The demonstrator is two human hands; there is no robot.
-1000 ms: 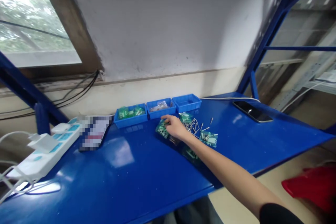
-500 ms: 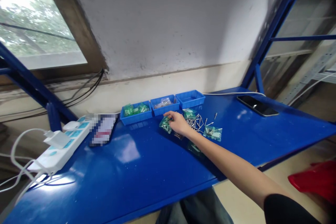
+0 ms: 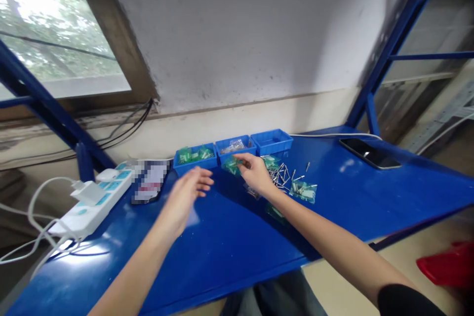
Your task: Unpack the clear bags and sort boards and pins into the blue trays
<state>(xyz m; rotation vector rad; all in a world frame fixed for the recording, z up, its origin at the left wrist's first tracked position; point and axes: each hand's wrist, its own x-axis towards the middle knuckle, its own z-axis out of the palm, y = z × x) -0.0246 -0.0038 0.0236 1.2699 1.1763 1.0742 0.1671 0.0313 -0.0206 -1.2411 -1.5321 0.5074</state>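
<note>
My right hand (image 3: 255, 173) pinches a small green plastic packet (image 3: 231, 165) in front of the middle blue bin (image 3: 237, 143). Over the table to its left, my left hand (image 3: 190, 190) hangs with its fingers apart and nothing in it. A heap of thin metal pieces like rivets (image 3: 279, 176) lies just right of my right hand. Around the heap are more green packets, one (image 3: 303, 190) at its right and another (image 3: 276, 213) partly under my right forearm. Green packets also fill the left blue bin (image 3: 177, 168).
The right blue bin (image 3: 272, 142) stands beside the middle one, which holds clear bags. A black phone (image 3: 370, 153) lies at the far right. At left are a white power strip (image 3: 92, 207) with cables and a blurred flat device (image 3: 151, 181).
My left hand has come into view from the lower left. My right hand has lifted the green packet slightly. The view has shifted a little.
</note>
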